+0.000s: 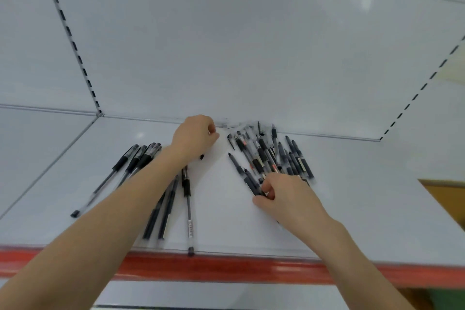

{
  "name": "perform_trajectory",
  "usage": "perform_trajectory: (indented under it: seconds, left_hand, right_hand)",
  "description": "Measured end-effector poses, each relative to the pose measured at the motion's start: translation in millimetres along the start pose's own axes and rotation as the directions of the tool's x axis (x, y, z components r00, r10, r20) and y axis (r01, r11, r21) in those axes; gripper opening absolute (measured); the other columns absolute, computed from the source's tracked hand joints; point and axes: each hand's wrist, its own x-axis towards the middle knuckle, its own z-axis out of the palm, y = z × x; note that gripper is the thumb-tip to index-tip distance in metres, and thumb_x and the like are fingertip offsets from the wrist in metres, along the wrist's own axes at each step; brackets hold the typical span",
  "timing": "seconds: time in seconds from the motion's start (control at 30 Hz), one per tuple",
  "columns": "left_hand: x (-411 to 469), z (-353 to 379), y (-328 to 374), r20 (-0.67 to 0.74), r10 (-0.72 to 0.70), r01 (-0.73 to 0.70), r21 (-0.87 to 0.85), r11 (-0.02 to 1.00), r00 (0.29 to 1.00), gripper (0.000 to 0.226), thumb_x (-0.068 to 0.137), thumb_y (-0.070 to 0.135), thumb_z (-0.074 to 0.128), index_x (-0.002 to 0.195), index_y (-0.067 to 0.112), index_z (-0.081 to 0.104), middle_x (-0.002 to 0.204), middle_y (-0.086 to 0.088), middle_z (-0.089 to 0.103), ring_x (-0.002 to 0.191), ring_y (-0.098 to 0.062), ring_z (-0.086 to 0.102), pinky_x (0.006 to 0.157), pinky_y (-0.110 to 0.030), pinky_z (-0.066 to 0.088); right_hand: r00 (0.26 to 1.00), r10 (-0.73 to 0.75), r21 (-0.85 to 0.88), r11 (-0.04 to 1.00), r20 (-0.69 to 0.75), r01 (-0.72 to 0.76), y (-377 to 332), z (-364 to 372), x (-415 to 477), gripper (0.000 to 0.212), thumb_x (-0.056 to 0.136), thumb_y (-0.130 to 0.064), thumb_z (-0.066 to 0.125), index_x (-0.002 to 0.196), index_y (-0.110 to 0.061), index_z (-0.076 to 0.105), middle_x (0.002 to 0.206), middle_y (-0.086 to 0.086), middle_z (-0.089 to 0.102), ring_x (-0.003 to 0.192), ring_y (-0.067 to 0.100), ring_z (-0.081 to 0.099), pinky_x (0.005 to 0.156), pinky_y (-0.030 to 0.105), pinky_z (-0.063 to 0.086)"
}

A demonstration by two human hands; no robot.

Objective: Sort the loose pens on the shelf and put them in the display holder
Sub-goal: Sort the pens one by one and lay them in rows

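Pinches one dark pen [253,184] by its near end between thumb and fingers of the right hand [284,199], at the near edge of the pile [274,156]. Curls the left hand [195,137] at the back of the shelf [352,209]; cannot tell whether on anything. Shows a row [136,158] lying left, no holder anywhere. Risks dragging crossed neighbours out with the pinched pen. Risks, likewise, sweeping the edge pen [189,224] off the front lip with the left forearm.

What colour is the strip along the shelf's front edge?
The strip is red, clearest in the head view.
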Motion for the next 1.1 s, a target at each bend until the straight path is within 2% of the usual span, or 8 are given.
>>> perform_trajectory:
  seconds: [0.1,0.17,0.3,0.4,0.53,0.77,0.97,1.1]
  left_hand:
    - [11.5,8.0,0.1,0.015,-0.029,0.028,0.073,0.997,0.999,0.022,0.087,0.016,0.054,0.104,0.002,0.058,0.106,-0.013,0.059,0.090,-0.027,0.053,0.072,-0.031,0.042]
    - [16.1,11.1,-2.5,0.039,-0.050,0.046,0.107,0.993,0.998,0.020,0.085,0.014,0.056,0.101,0.002,0.055,0.107,-0.016,0.059,0.087,-0.027,0.051,0.070,-0.031,0.041]
    - [19.1,13.2,-3.8,0.063,-0.044,0.036,0.120,0.992,0.997,0.018,0.085,0.009,0.056,0.101,0.001,0.056,0.110,-0.017,0.059,0.096,-0.031,0.054,0.075,-0.033,0.042]
    - [17.9,13.3,-3.9,0.072,-0.044,0.036,0.106,0.994,0.996,0.008,0.084,0.009,0.056,0.091,0.009,0.052,0.110,-0.016,0.060,0.085,-0.026,0.049,0.069,-0.029,0.037]
    - [11.8,12.6,-0.6,0.103,-0.009,0.003,0.058,0.998,0.995,0.018,0.084,0.014,0.059,0.097,0.002,0.060,0.109,-0.013,0.060,0.097,-0.029,0.055,0.073,-0.028,0.040]
    - [11.6,19.1,7.5,0.023,0.119,-0.117,-0.077,0.990,0.993,0.018,0.088,0.019,0.057,0.098,0.005,0.064,0.100,-0.012,0.063,0.089,-0.023,0.056,0.076,-0.028,0.043]
    - [27.3,26.7,15.2,-0.045,0.154,-0.157,-0.091,0.983,0.987,0.028,0.090,0.018,0.056,0.112,0.003,0.061,0.112,-0.015,0.059,0.100,-0.027,0.056,0.083,-0.029,0.041]
    - [36.7,33.6,23.7,0.018,0.165,-0.163,-0.063,0.985,0.986,0.027,0.090,0.021,0.056,0.106,0.001,0.063,0.110,-0.015,0.062,0.100,-0.028,0.057,0.085,-0.033,0.044]
  right_hand:
    - [1.000,0.004,-0.004,1.000,-0.001,-0.004,1.4,-1.6,-3.2,0.020,0.088,-0.028,0.055,0.096,-0.011,0.057,0.092,0.004,0.065,0.080,0.023,0.060,0.070,0.030,0.046]
    - [1.000,0.005,-0.006,1.000,0.000,-0.005,1.9,-2.3,-3.6,0.024,0.087,-0.030,0.056,0.098,-0.009,0.058,0.094,0.006,0.065,0.085,0.023,0.060,0.069,0.030,0.044]
    - [1.000,0.025,-0.010,1.000,0.006,-0.025,2.9,-1.8,-1.6,0.029,0.085,-0.031,0.058,0.098,-0.005,0.059,0.095,0.010,0.067,0.088,0.027,0.062,0.066,0.031,0.042]
    - [0.999,0.032,0.014,0.999,0.003,-0.032,4.2,-0.9,-1.0,0.029,0.086,-0.030,0.058,0.099,-0.005,0.060,0.095,0.011,0.067,0.088,0.027,0.061,0.070,0.034,0.046]
    - [0.997,0.060,0.112,0.992,-0.041,-0.055,6.6,-0.5,-0.3,0.022,0.088,-0.031,0.056,0.101,-0.013,0.058,0.092,0.000,0.062,0.089,0.021,0.059,0.079,0.036,0.050]
    - [0.990,0.052,0.194,0.981,-0.134,-0.026,11.1,-0.5,-3.0,0.016,0.089,-0.030,0.055,0.095,-0.015,0.058,0.069,-0.011,0.052,0.080,0.018,0.058,0.077,0.034,0.050]
    - [0.985,0.041,0.208,0.978,-0.169,-0.005,13.3,-1.9,-10.2,0.016,0.091,-0.029,0.053,0.092,-0.014,0.059,0.078,-0.001,0.062,0.076,0.017,0.058,0.073,0.034,0.049]
    - [0.983,0.039,0.206,0.979,-0.182,0.000,14.7,-2.2,-13.3,0.017,0.091,-0.030,0.052,0.091,-0.014,0.059,0.077,0.000,0.064,0.072,0.018,0.058,0.070,0.034,0.049]
